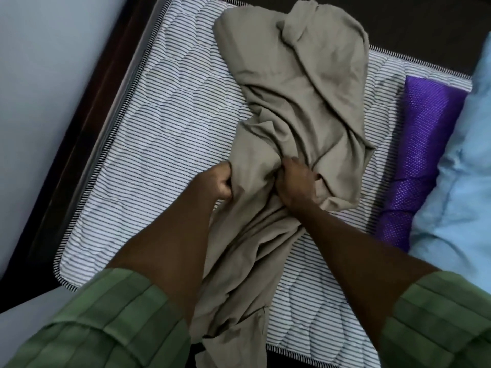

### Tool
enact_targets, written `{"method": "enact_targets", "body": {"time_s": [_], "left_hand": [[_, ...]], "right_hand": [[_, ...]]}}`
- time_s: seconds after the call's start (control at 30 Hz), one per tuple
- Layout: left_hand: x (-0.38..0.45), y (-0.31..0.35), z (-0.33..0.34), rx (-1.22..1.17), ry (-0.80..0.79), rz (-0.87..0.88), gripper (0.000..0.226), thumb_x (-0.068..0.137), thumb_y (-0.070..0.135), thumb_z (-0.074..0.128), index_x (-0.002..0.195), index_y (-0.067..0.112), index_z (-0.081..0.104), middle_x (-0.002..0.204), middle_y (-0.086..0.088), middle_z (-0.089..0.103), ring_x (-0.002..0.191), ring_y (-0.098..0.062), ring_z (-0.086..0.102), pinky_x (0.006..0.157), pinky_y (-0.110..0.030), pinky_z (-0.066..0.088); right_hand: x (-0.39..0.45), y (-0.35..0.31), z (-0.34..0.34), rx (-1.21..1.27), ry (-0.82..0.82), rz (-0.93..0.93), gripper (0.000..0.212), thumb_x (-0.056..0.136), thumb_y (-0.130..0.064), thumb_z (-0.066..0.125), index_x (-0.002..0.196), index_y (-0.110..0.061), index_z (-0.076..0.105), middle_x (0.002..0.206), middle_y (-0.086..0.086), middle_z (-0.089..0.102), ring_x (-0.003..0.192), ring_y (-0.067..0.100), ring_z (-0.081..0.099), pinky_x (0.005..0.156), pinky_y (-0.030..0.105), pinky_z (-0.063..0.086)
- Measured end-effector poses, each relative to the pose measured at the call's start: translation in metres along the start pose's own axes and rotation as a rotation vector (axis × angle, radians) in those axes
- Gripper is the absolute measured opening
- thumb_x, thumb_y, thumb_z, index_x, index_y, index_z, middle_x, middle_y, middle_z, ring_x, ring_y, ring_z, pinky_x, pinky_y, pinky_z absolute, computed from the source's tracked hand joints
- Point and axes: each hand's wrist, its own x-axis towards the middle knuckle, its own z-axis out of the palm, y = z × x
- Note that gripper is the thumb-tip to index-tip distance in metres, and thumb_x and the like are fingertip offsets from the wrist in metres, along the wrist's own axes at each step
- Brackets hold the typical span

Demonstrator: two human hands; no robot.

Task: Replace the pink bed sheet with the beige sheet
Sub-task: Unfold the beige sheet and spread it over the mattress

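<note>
Sleeves (106,320) of green striped cloth sit nearest you, rolled back on both forearms. Between those forearms the beige sheet (287,107) trails off the near edge of the mattress (164,123) toward your body, then runs away from you as a crumpled heap across the striped, quilted surface. Your left hand (221,181) has its grip closed on a fold at the sheet's left edge, fingers curled tight round the cloth. Your right hand (295,181) has its grip bunched into the middle of the sheet, fingers buried in the gathered fabric. Beyond your hands the sheet widens into a loosely folded mass near the far end of the mattress. To the right lies a purple textured cloth (425,144), touching a light blue blanket (462,166) beside it. A dark bed frame (87,107) borders the mattress on the left.
</note>
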Motion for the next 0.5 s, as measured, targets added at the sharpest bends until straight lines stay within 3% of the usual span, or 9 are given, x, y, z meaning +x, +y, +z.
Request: {"method": "enact_targets", "body": {"time_s": [0.03,0.07,0.1,0.13,0.17,0.2,0.27,0.37,0.5], "left_hand": [[-0.003,-0.011,0.001,-0.074,0.044,0.001,0.037,0.106,0.034,0.050,0.103,0.004,0.072,0.097,-0.013,0.076,0.091,-0.026,0.070,0.085,-0.038,0.057],[0.018,-0.023,-0.007,-0.274,0.224,0.146,0.037,0.106,0.033,0.052,0.103,0.002,0.072,0.096,-0.016,0.077,0.089,-0.028,0.070,0.083,-0.040,0.059],[0.032,-0.030,-0.001,-0.289,0.537,0.195,0.036,0.106,0.030,0.053,0.106,0.000,0.073,0.105,-0.021,0.075,0.089,-0.031,0.071,0.080,-0.040,0.059],[0.029,-0.035,0.007,-0.190,0.631,0.249,0.033,0.107,0.025,0.052,0.110,-0.002,0.071,0.118,-0.024,0.071,0.088,-0.031,0.069,0.079,-0.038,0.058],[0.017,-0.036,0.010,0.080,0.331,0.178,0.031,0.108,0.021,0.049,0.115,-0.002,0.068,0.129,-0.022,0.065,0.090,-0.029,0.067,0.079,-0.035,0.057],[0.012,-0.030,0.019,0.070,0.274,0.239,0.032,0.107,0.018,0.045,0.122,-0.003,0.065,0.130,-0.018,0.064,0.094,-0.028,0.067,0.082,-0.035,0.056],[0.015,-0.020,0.020,0.110,0.352,0.230,0.043,0.098,0.029,0.046,0.120,0.000,0.069,0.122,-0.017,0.070,0.106,-0.030,0.069,0.090,-0.043,0.058],[0.030,0.002,-0.010,0.163,0.689,0.330,0.048,0.079,0.047,0.059,0.099,0.008,0.077,0.100,-0.005,0.076,0.099,-0.026,0.072,0.085,-0.046,0.060],[-0.005,0.012,-0.013,0.219,0.845,0.560,0.037,0.101,0.027,0.048,0.116,0.003,0.073,0.116,-0.015,0.072,0.110,-0.032,0.065,0.093,-0.037,0.050]], "right_hand": [[-0.003,-0.004,0.003,0.101,0.038,-0.043,0.027,0.092,-0.013,0.051,0.115,-0.005,0.062,0.113,0.020,0.064,0.104,0.042,0.061,0.085,0.047,0.047],[-0.007,-0.006,0.004,0.193,0.060,-0.070,0.030,0.089,-0.008,0.051,0.116,-0.003,0.062,0.112,0.021,0.065,0.104,0.041,0.061,0.085,0.046,0.047],[-0.010,-0.005,0.004,0.257,0.073,-0.081,0.035,0.087,-0.009,0.050,0.119,-0.002,0.062,0.113,0.022,0.065,0.105,0.041,0.061,0.086,0.046,0.046],[-0.012,-0.004,0.002,0.282,0.072,-0.065,0.037,0.088,-0.015,0.047,0.121,-0.004,0.060,0.115,0.021,0.065,0.106,0.040,0.060,0.086,0.045,0.046],[-0.014,-0.001,0.000,0.274,0.063,-0.032,0.037,0.091,-0.022,0.043,0.122,-0.009,0.057,0.115,0.020,0.065,0.107,0.039,0.060,0.085,0.046,0.047],[-0.016,0.005,-0.003,0.224,0.044,0.000,0.035,0.095,-0.029,0.037,0.121,-0.014,0.054,0.114,0.019,0.065,0.105,0.039,0.061,0.082,0.046,0.047],[-0.018,0.020,-0.006,0.019,-0.048,0.005,0.029,0.104,-0.036,0.031,0.124,-0.022,0.047,0.112,0.019,0.068,0.102,0.040,0.065,0.081,0.048,0.048],[-0.021,0.048,-0.010,-0.311,-0.316,0.009,0.033,0.107,-0.027,0.030,0.137,-0.024,0.043,0.119,0.018,0.068,0.108,0.041,0.067,0.091,0.047,0.050],[-0.022,0.052,-0.015,-0.532,-0.469,0.097,0.034,0.105,-0.024,0.038,0.135,-0.019,0.055,0.133,0.011,0.063,0.122,0.034,0.062,0.098,0.046,0.050]]}}
